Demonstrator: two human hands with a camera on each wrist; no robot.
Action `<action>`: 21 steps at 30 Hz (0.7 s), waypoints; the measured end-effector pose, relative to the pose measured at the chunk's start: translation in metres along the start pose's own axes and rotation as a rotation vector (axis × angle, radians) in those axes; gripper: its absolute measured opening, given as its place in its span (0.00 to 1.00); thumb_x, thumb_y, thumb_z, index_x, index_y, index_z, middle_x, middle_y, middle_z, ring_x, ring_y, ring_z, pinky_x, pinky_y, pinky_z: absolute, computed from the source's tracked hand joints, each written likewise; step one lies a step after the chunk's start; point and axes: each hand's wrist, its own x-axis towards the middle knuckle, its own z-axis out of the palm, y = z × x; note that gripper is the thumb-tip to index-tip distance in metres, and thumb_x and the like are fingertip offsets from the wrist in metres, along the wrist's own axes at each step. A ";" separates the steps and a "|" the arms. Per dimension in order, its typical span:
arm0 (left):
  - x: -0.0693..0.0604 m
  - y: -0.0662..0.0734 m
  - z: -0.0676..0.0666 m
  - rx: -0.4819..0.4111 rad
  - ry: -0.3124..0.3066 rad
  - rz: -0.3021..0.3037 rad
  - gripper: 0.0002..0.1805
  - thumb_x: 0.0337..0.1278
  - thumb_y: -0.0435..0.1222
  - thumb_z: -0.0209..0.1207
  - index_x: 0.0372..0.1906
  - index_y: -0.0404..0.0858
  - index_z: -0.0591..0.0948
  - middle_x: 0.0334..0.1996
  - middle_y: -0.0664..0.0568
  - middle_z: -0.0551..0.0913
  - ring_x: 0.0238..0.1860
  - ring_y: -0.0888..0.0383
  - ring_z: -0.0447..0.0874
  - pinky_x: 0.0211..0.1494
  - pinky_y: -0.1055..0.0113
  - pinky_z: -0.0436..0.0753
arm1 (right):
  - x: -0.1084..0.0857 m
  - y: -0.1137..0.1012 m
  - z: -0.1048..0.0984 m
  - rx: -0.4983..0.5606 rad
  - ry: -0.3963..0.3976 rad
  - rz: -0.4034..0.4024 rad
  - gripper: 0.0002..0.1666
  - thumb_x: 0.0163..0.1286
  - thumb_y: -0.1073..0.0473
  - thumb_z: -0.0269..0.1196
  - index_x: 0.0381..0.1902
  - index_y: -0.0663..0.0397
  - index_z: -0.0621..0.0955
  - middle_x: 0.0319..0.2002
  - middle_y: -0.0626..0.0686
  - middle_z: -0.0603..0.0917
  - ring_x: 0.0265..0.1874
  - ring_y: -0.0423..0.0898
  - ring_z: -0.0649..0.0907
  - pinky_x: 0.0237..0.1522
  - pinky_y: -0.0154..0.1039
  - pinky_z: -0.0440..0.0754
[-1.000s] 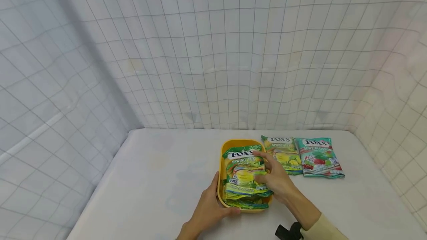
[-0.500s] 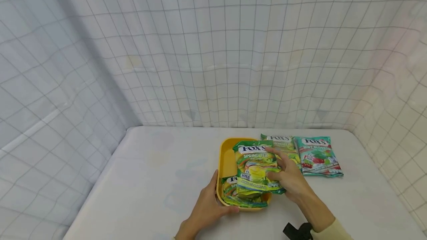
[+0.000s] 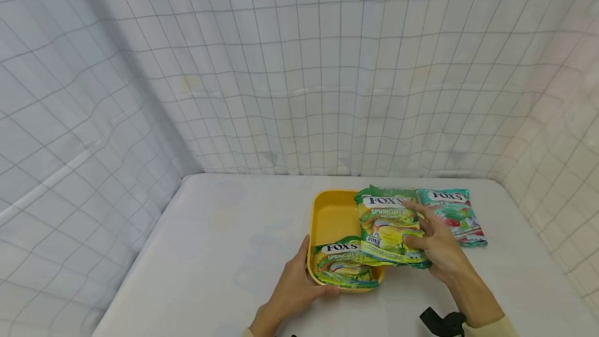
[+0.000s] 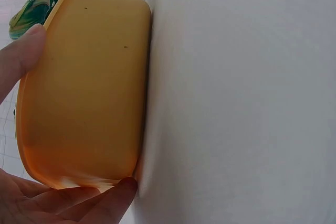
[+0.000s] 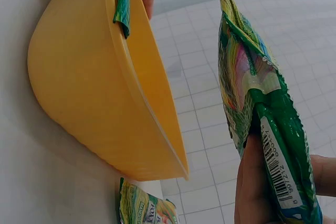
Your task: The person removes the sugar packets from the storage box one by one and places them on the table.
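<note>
My right hand (image 3: 444, 248) pinches a green and yellow FOX'S Spring Tea candy bag (image 3: 386, 225), thumb on the front and fingers behind it. The bag hangs over the right side of a yellow plastic tub (image 3: 332, 217). In the right wrist view that candy bag (image 5: 275, 145) is clear of the tub wall (image 5: 100, 87). With thumb and fingers at the tub's front left corner, my left hand (image 3: 292, 287) holds it on the table. Another Spring Tea candy bag (image 3: 343, 264) lies in the tub's front part; whether more lie beneath it I cannot tell.
On the white table (image 3: 224, 254), a teal FOX'S Mint Blossom candy bag (image 3: 454, 215) lies at the right. Beside the tub, a Spring Tea bag (image 5: 147, 205) shows in the right wrist view, mostly covered in the head view. White gridded fabric (image 3: 299, 77) encloses the table's back and sides.
My right hand has lifted the Spring Tea bag from the tub and moved it right, over the bag on the table. My left hand has stayed at the tub's corner.
</note>
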 end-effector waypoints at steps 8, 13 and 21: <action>0.001 -0.002 0.002 0.019 0.005 0.030 0.73 0.37 0.60 0.79 0.82 0.36 0.47 0.69 0.49 0.74 0.67 0.54 0.74 0.69 0.50 0.72 | -0.004 0.005 -0.025 -0.062 0.026 -0.018 0.49 0.70 0.76 0.59 0.81 0.41 0.57 0.81 0.63 0.35 0.77 0.66 0.43 0.42 0.38 0.83; 0.002 0.000 0.003 -0.010 0.000 0.032 0.73 0.37 0.59 0.79 0.82 0.36 0.47 0.70 0.49 0.73 0.68 0.54 0.72 0.71 0.50 0.70 | -0.005 0.008 -0.036 -0.051 0.058 -0.020 0.47 0.71 0.75 0.60 0.81 0.40 0.58 0.78 0.62 0.51 0.67 0.57 0.71 0.40 0.38 0.84; 0.001 0.000 0.002 -0.024 -0.001 -0.005 0.73 0.37 0.58 0.80 0.83 0.37 0.46 0.69 0.51 0.74 0.68 0.55 0.72 0.71 0.50 0.69 | -0.007 0.014 -0.045 -0.056 0.115 0.001 0.47 0.70 0.74 0.61 0.80 0.37 0.61 0.76 0.63 0.52 0.56 0.41 0.77 0.42 0.37 0.85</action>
